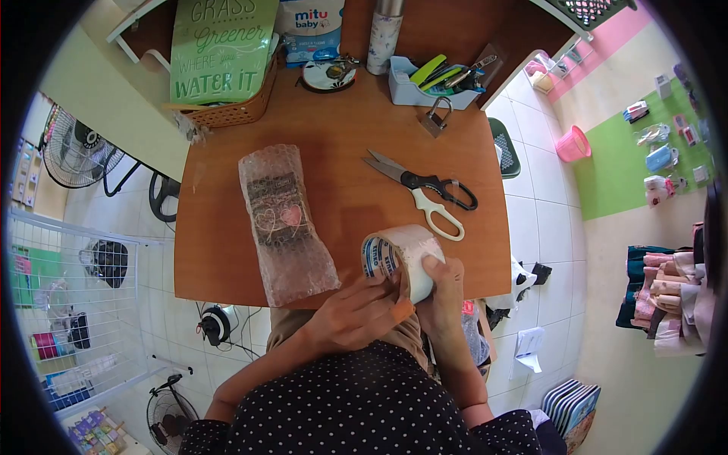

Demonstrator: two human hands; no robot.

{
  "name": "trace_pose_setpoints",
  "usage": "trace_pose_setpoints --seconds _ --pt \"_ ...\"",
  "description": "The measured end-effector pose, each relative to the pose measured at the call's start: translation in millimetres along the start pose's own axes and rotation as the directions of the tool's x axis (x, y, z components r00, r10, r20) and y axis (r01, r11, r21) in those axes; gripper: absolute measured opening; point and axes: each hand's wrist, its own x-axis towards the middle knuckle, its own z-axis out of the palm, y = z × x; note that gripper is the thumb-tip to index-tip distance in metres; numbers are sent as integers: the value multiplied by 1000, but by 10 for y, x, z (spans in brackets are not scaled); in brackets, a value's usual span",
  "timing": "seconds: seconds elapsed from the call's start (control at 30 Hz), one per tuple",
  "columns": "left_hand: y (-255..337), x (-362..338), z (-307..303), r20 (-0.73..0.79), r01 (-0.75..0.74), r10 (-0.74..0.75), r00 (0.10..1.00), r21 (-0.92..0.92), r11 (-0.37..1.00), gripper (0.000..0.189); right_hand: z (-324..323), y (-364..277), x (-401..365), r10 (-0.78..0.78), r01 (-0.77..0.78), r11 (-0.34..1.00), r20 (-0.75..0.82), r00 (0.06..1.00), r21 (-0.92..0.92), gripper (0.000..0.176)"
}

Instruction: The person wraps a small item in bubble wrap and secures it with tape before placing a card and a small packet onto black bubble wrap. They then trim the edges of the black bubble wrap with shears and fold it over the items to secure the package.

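A bubble-wrapped package [284, 262] lies on the desk [337, 136]. The left hand [350, 316] touches the tape roll [415, 244], fingertips partly hidden, so I cannot tell whether its grip is closed. The roll is near the desk's front edge; scissors [426, 182] lie beyond. The right hand [444, 288] grips the roll.

Soft light, curved edges, black corners.

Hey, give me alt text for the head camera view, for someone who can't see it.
A person's right hand holds a tape roll at a brown desk, with the left hand close against the roll. On the desk lie a bubble-wrapped package to the left and, beyond the roll, scissors with black and white handles.
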Motion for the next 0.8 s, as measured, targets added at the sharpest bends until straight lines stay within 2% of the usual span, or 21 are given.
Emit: trace_pose_setpoints --seconds 0.03,0.1,0.13,0.17,0.2,0.23,0.3,0.33,0.37,0.4,0.43,0.5,0.53,0.6,0.73,0.8 --pt "-14 -29 -8 0 -1 1 1000 0 1000 57 10 2 -1 -10 10 1000 -11 1000 -3 36" --pt "-31 -40 -41 118 267 -260 958 -53 962 68 7 -5 -11 -21 21 1000 -21 1000 -7 37" --pt "-3 -2 -45 118 267 -259 959 -54 962 68 -8 -10 -33 -90 96 993 84 992 -72 31" --pt "52 54 -55 -66 363 -400 914 -305 880 73 -15 -14 -46 -149 175 976 191 970 -127 28" --pt "105 115 -86 -201 380 -559 804 -550 744 79 -2 -21 -44 -184 227 961 247 951 -157 33" --pt "122 153 -119 -201 381 -560 804 -551 743 79 21 -24 -56 -184 226 961 246 952 -157 33" --pt "118 224 -186 -123 571 -698 706 -485 663 85 72 -25 -59 -170 200 972 217 961 -126 36" --pt "128 242 -226 -126 571 -699 704 -484 663 85 66 -25 -49 -168 199 972 220 961 -125 36" --pt "137 250 -270 -134 544 -584 801 -245 803 84 49 -24 -40 -164 201 969 237 958 -141 36" --pt "140 251 -289 -102 464 -461 882 7 886 84 34 -19 -33 -160 203 966 252 955 -157 37" --pt "133 225 -269 -100 465 -462 881 6 885 84 25 -8 -29 -159 202 967 250 955 -157 37" --pt "111 136 -190 -124 406 -426 896 -160 900 84 10 12 -26 -166 210 966 267 949 -148 38" --pt "107 115 -170 -124 406 -427 896 -161 899 84 19 11 -30 -165 209 967 266 950 -148 38" --pt "103 94 -148 -140 373 -366 920 25 928 83 45 3 -42 -162 191 976 243 956 -102 38" --pt "68 154 -161 -58 303 -300 952 50 952 81 13 48 -32 -201 227 971 252 947 -79 35" --pt "33 161 -74 -273 149 -140 952 12 989 57 35 40 -53 -186 198 979 210 960 -40 31"
